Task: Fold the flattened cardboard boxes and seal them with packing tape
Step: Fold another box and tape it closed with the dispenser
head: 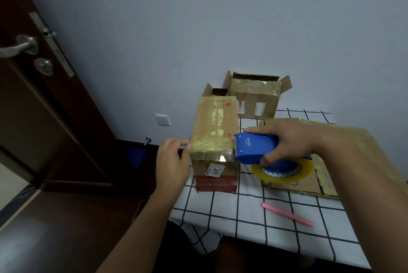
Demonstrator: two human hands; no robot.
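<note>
A closed cardboard box (215,127) stands at the table's left edge, its top covered in shiny tape. My right hand (287,140) grips a blue tape dispenser (254,146) with a clear tape roll (282,170), its front end at the box's near right top corner. My left hand (174,162) is at the box's near left corner, thumb and fingertips pinching at the top edge there. A flattened cardboard box (309,182) lies on the table under my right arm.
Two open-topped cardboard boxes (256,98) stand against the wall behind. A pink box cutter (287,214) lies on the checked tablecloth (242,213) near the front. A dark door (33,96) stands open at the left, with a wall socket (162,120) beyond.
</note>
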